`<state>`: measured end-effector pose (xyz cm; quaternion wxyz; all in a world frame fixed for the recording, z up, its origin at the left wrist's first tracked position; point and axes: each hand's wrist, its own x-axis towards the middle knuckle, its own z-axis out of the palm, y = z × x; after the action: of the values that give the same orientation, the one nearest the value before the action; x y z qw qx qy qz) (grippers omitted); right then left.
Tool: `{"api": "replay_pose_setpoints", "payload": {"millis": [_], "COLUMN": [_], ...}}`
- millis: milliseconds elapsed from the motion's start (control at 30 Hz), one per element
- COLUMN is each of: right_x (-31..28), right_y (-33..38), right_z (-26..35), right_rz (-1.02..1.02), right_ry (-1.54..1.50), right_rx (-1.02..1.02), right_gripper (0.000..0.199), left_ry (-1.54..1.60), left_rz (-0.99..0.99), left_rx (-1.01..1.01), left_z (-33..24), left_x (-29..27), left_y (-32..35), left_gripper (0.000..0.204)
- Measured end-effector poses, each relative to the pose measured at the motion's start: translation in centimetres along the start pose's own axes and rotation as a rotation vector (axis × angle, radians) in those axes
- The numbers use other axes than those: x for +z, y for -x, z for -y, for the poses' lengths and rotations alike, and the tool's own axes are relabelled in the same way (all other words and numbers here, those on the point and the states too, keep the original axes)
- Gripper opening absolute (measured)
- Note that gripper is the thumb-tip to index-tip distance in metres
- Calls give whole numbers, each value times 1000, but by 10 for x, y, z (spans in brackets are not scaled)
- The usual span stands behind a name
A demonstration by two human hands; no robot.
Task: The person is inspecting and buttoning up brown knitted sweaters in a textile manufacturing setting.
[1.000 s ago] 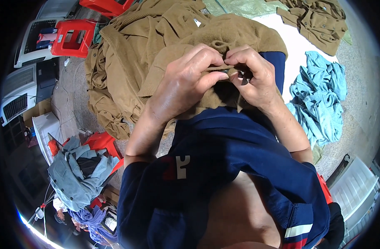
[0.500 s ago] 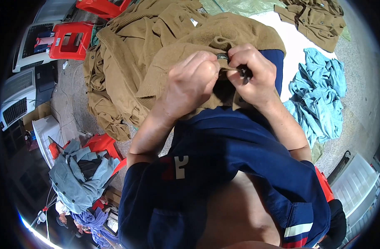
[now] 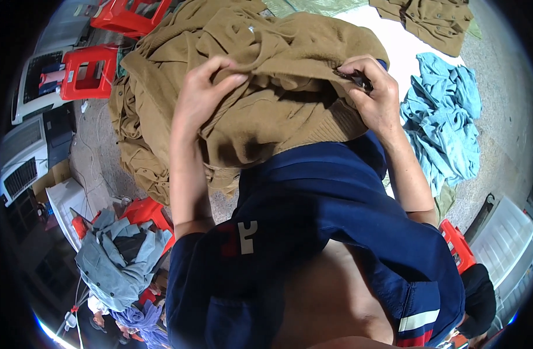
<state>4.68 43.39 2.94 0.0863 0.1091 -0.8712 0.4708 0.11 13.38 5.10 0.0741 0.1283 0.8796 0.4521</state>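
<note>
A brown knit garment (image 3: pixel 278 125) lies across my lap, its ribbed band towards the right. My left hand (image 3: pixel 205 96) is closed on the garment's upper edge, pinching it between thumb and fingers. On the right, my right hand (image 3: pixel 378 96) grips the other end of that edge, so the fabric is spread between the two hands with a dark fold gaping below it. Tucked in the right palm is a small dark tool (image 3: pixel 360 80), mostly covered by the fingers; its kind is not clear.
More brown garments (image 3: pixel 144 99) are heaped to the left, with brown clothes (image 3: pixel 435 23) on a white sheet (image 3: pixel 397 35) at far right. Teal clothing (image 3: pixel 444 122) lies to the right. Red stools (image 3: pixel 91 70) and a grey-blue jacket (image 3: pixel 112 262) are at left. People are partly visible at the lower edges.
My hands have moved apart, the left one leftwards, drawing the garment's edge out between them. The tool stays in my right hand. The fold beneath the edge now shows.
</note>
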Motion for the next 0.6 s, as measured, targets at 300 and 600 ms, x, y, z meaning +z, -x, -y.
{"api": "replay_pose_setpoints", "payload": {"millis": [300,600], "right_x": [1,4], "right_y": [4,-3], "right_z": [-3,25], "right_rz": [-229,-195], "right_ry": [-146,-95], "right_rx": [-452,-614], "right_gripper": [26,20], "left_ry": [570,615], "left_rz": [-91,61], "left_rx": [-372,-36], "left_z": [-8,-67], "left_x": [-37,-8], "left_y": [51,27], "left_gripper": [19,19]}}
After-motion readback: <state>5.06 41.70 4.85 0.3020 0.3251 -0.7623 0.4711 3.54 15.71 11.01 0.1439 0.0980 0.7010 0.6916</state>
